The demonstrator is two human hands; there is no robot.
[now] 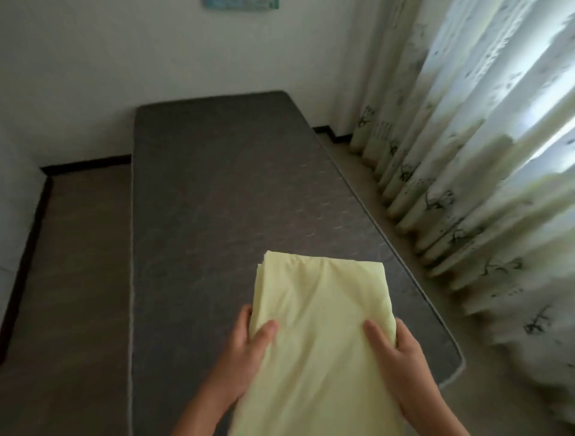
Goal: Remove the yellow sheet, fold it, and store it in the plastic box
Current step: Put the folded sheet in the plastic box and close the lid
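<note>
- Yellow sheet (317, 336): already folded into a long, layered rectangle. Its far end lies over the bare mattress (224, 193), toward the right side; its near end runs out of the bottom of the frame.
- Left hand (249, 342): closed on the sheet's left edge. Thumb lies on top of the fabric, the other fingers wrap around and under the edge.
- Right hand (395, 348): closed on the sheet's right edge in the same way, thumb on top, fingers curled around the side and underneath.
- Whether the near part of the sheet is lifted off the mattress or resting on it cannot be told from this angle.
- Mattress: dark grey-brown with a quilted pattern and a light piped edge, nothing else on it, its far end against the white wall (155, 62).
- Floor (71, 264): brown, visible to the left of the mattress, with a dark skirting along the wall.
- Curtain (466, 155): pale, with dark printed marks, hanging in pleats along the right, light coming through it.
- A blue-green item (241, 3) hangs on the wall at the top edge, mostly cut off.
</note>
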